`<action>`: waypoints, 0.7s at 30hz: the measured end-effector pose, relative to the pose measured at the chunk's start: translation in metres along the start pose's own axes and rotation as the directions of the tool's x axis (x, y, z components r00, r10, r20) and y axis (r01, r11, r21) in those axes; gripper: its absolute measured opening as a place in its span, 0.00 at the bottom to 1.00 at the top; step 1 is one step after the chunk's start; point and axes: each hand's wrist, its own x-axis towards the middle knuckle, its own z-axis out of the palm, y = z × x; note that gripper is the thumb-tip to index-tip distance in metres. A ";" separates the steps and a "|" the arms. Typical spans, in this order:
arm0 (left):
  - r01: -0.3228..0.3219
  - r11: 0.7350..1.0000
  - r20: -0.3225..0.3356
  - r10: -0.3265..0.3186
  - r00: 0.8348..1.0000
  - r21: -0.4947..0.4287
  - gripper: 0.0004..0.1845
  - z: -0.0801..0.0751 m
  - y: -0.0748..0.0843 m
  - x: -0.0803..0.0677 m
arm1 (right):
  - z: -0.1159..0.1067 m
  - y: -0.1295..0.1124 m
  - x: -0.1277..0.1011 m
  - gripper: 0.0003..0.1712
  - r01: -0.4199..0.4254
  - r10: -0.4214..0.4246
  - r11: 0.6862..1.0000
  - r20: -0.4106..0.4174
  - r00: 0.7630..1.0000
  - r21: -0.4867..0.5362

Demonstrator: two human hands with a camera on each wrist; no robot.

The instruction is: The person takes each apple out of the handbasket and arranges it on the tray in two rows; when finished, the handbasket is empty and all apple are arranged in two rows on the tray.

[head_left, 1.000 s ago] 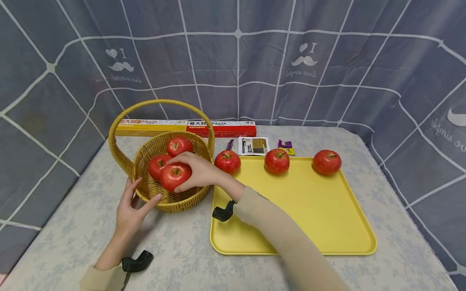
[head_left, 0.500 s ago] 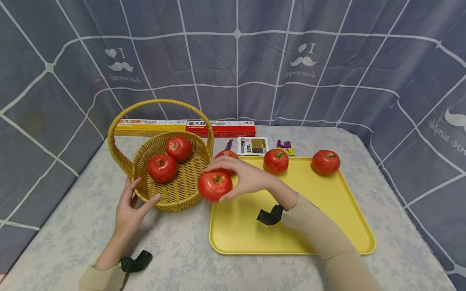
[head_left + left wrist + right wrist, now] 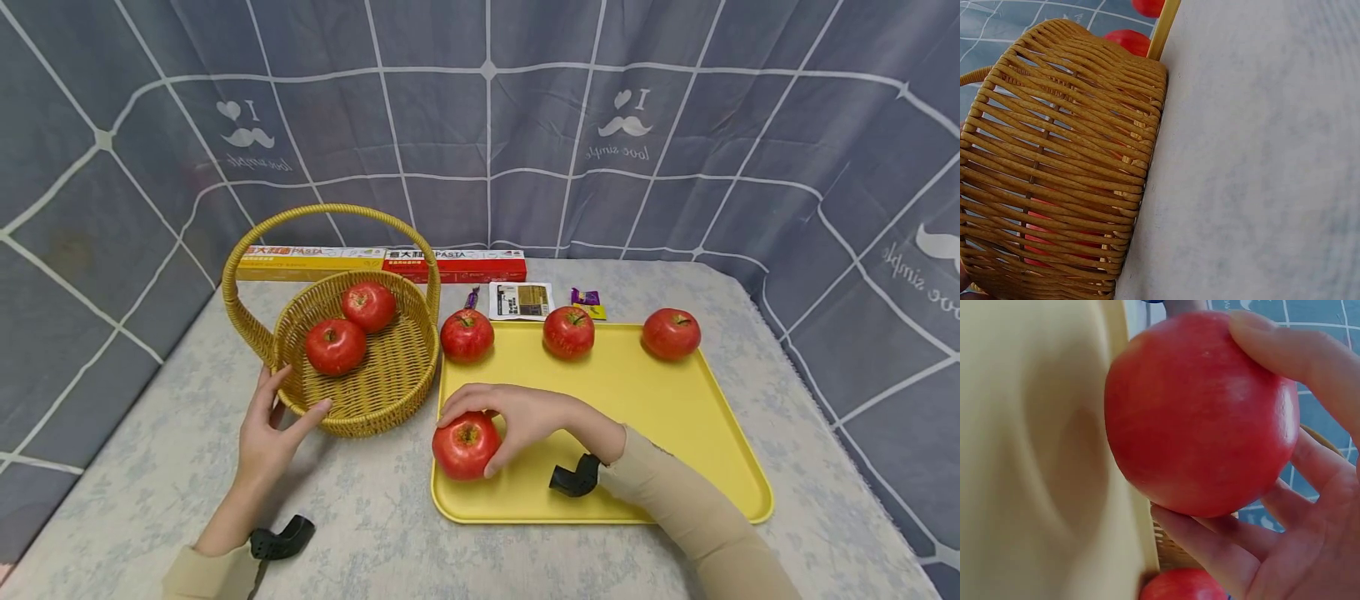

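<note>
Here the right hand (image 3: 525,417) curls around one apple (image 3: 466,446) on the yellow tray (image 3: 660,417) beside three more, while the relaxed left hand (image 3: 266,437) touches the two-apple basket (image 3: 375,392).

We see two pasta boxes (image 3: 382,263) along the backdrop, a brown sachet (image 3: 522,301), wrapped sweets (image 3: 587,298), patterned worktop (image 3: 375,517).

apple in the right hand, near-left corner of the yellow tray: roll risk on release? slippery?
The apple is round with no flat side, so it will probably roll a little; the yellow tray has a raised rim that should stop it. Its skin looks glossy and smooth, likely somewhat slippery. The right hand wraps it with spread fingers, suggesting it is firm.
</note>
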 end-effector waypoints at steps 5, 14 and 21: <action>0.006 1.000 0.003 -0.006 1.000 0.003 0.41 0.000 0.000 0.000 | 0.004 0.005 0.000 0.40 -0.023 0.021 0.999 0.053 0.998 0.028; 0.009 1.000 0.004 -0.009 1.000 0.010 0.40 -0.001 0.004 -0.001 | -0.015 -0.010 0.011 0.41 -0.105 0.104 0.994 0.104 0.989 0.009; 0.017 1.000 0.006 -0.017 1.000 0.021 0.41 0.000 0.003 -0.001 | -0.058 -0.036 0.053 0.35 -0.014 0.013 1.000 -0.113 0.994 -0.011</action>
